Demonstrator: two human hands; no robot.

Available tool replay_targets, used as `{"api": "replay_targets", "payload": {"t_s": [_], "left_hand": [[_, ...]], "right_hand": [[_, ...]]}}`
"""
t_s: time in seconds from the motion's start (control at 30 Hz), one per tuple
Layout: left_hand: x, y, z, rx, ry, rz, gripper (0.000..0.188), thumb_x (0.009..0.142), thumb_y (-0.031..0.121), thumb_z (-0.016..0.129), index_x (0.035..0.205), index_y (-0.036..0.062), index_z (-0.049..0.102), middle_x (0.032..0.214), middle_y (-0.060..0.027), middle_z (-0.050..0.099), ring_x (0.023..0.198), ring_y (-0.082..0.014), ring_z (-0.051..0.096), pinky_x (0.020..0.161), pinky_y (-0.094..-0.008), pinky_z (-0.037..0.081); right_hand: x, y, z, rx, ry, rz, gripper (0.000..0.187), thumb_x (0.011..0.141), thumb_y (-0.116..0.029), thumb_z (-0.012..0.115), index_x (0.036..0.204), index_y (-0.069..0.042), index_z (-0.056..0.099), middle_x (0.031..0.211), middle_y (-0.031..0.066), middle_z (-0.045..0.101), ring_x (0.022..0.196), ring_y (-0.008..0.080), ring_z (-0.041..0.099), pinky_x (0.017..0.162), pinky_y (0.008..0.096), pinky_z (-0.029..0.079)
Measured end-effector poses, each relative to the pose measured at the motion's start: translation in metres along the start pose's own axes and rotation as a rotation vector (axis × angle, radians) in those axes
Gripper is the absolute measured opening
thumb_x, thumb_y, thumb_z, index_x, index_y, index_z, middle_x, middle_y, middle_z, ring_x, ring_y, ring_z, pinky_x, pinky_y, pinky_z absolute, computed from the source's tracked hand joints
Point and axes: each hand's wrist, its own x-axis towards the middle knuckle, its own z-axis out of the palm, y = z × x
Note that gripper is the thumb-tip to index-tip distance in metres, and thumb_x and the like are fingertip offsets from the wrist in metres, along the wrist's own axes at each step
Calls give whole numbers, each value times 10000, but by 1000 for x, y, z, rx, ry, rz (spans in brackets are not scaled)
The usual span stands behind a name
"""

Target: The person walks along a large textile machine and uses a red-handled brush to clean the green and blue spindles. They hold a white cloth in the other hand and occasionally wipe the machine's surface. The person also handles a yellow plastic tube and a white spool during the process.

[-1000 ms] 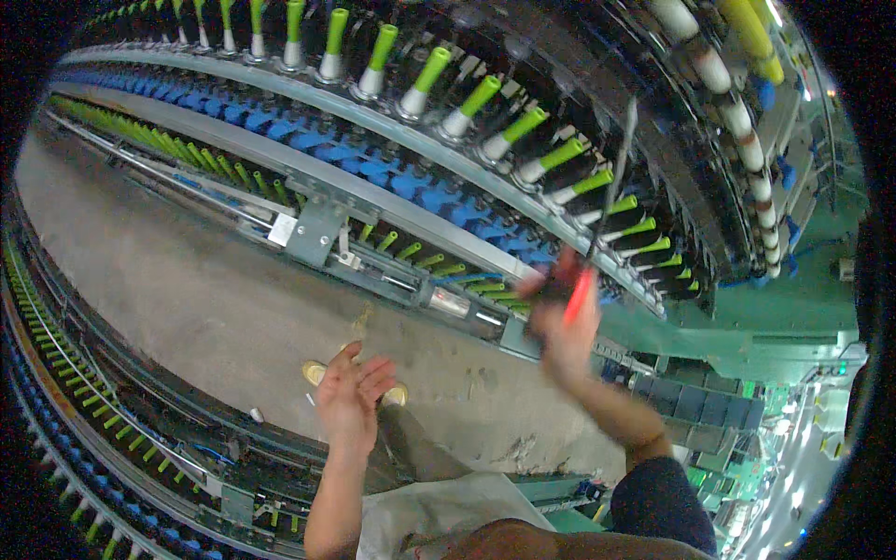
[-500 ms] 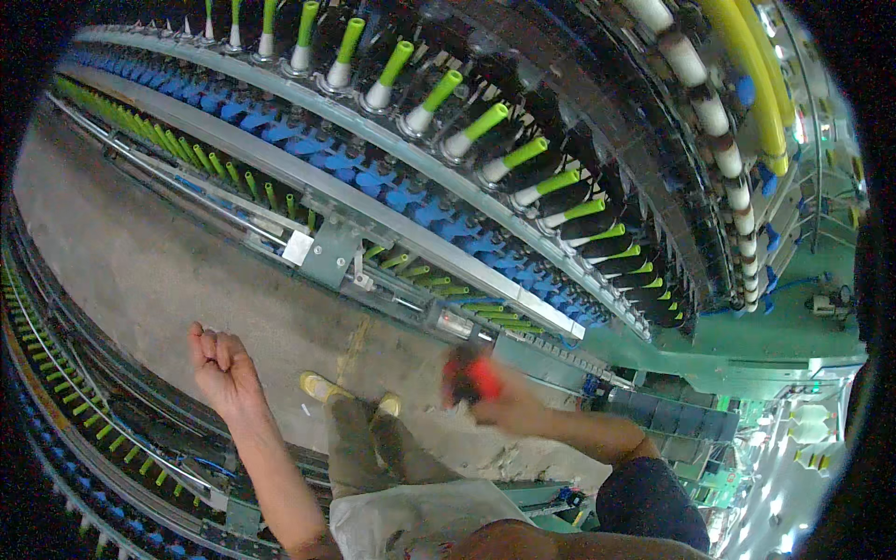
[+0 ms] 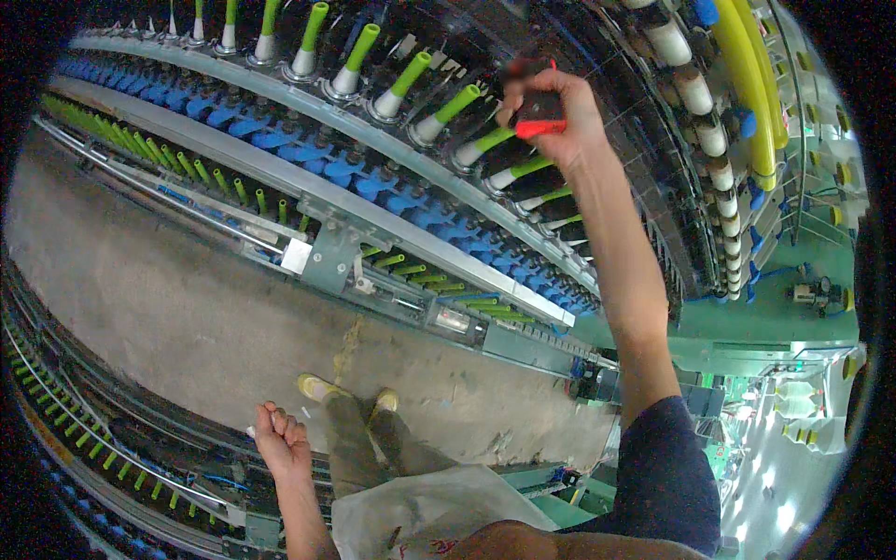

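My right hand (image 3: pixel 581 117) is reaching up over the spinning frame, its fingers closed round a small red and black handheld device (image 3: pixel 541 127). What kind of device this is I cannot make out. Just below it stands the row of spindles carrying green-tipped tubes with white yarn at their base (image 3: pixel 450 114). Lower down, over the floor, my left hand (image 3: pixel 285 446) is curled with its fingers folded in. A small white bit shows at its edge, but what the fingers hold is hidden.
Blue parts (image 3: pixel 280 142) line the machine below the spindles, above a metal rail (image 3: pixel 448 271) and more green tubes (image 3: pixel 411 270). A second machine (image 3: pixel 112 457) runs along the lower left. Yellow pipes (image 3: pixel 747 84) and white rollers (image 3: pixel 711 140) are at upper right. Concrete floor (image 3: pixel 187 308) lies between.
My right hand has swung up with the red and black device from above the floor to the spindles. My left hand has dropped lower and a little right, still curled.
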Motion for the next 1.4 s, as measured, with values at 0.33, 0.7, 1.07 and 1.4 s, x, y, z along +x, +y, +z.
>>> {"api": "replay_targets", "payload": {"t_s": [0.33, 0.7, 1.07, 1.4], "left_hand": [[-44, -59, 154, 364, 7, 208, 318, 973, 318, 500, 1117, 36, 524, 745, 0, 570, 606, -91, 482, 568, -219, 420], [-17, -51, 152, 52, -339, 253, 153, 956, 204, 529, 1007, 60, 537, 611, 57, 314, 496, -53, 225, 393, -220, 209], [29, -121, -11, 2123, 147, -35, 433, 920, 409, 479, 1162, 57, 552, 1001, -152, 586, 839, -317, 573, 661, -458, 456], [25, -42, -75, 1908, 120, 575, 383, 738, 135, 668, 1105, 40, 613, 809, -222, 621, 726, -401, 599, 666, -478, 477]], "right_hand": [[-266, 236, -84, -676, -139, -106, 559, 828, -134, 586, 1336, -32, 376, 1086, 82, 559, 1047, 197, 535, 915, 338, 423], [-382, 265, -207, -833, -489, 357, 595, 775, -165, 654, 1312, -76, 411, 1115, 156, 550, 989, 308, 554, 824, 416, 443], [-301, 169, -226, -117, 0, -121, 734, 617, 65, 543, 1317, -59, 359, 1065, 181, 586, 1037, 335, 575, 968, 498, 417], [-296, 259, -65, -399, -348, 288, 694, 681, 56, 555, 1340, -27, 353, 1033, 154, 593, 951, 253, 604, 860, 362, 473]]}}
